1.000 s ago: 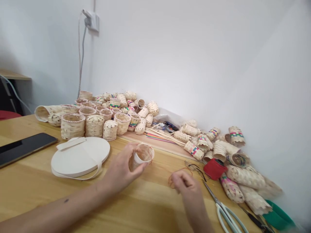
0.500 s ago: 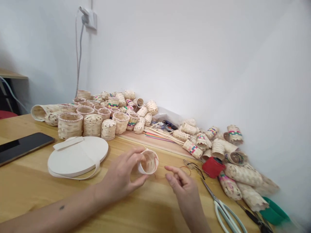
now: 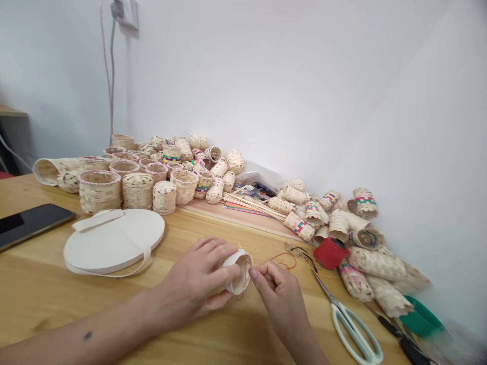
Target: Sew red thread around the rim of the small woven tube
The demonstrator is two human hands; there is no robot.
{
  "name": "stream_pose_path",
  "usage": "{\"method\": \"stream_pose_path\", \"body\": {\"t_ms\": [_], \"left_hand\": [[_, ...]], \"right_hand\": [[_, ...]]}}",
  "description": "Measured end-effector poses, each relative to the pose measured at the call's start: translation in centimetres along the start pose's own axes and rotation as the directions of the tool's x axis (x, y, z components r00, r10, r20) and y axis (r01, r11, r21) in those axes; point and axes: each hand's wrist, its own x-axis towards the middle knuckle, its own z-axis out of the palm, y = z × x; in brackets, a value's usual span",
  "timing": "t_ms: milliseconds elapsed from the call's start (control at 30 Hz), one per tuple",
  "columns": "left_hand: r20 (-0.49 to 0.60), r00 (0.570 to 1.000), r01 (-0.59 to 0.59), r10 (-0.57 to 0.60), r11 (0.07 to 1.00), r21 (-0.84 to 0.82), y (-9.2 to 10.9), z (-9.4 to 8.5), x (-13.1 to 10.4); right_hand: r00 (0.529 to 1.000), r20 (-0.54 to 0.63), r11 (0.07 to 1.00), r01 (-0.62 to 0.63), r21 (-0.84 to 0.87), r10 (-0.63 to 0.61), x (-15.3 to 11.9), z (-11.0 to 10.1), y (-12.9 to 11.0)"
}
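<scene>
Left hand point(image 3: 203, 279): fingers curled around small woven basket point(image 3: 236, 274), tilted above wooden table point(image 3: 213, 334), opening toward right hand point(image 3: 279, 291). Right hand: thumb and forefinger pinched together at basket rim, beside red thread point(image 3: 246, 271); whether gripping it, cannot tell. Scissors point(image 3: 355, 332) right of right hand.

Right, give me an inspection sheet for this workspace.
Surface: wooden table, visible grain, no spill seen
Things in work: small basket, tilted; red thread at its rim
Clutter: woven baskets massed behind; phone and white roll left; scissors right
Hands: left holds the basket; right pinches the thread
Cables: two down the wall
Surroundings: pale wall, socket
</scene>
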Motion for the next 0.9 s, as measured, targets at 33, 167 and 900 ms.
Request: {"method": "stream_pose_path", "body": {"t_ms": [33, 167, 900], "left_hand": [[-0.008, 1.000, 0.011, -0.011, 1.000, 0.007, 0.0, 0.0, 0.0], [-0.040, 0.998, 0.057, -0.056, 0.998, 0.026, -0.3, 0.0, -0.2], [0.078, 0.997, 0.000, 0.018, 0.974, -0.225, 0.7, 0.5, -0.4]], "right_hand": [[1.000, -0.009, 0.999, 0.025, -0.034, -0.025, -0.1, -0.1, -0.1], [0.990, -0.026, 0.982, 0.134, -0.133, -0.138, -0.5, -0.7, -0.4], [0.928, -0.090, 0.920, 0.340, -0.195, -0.362, -0.8, -0.2, -0.4]]}}
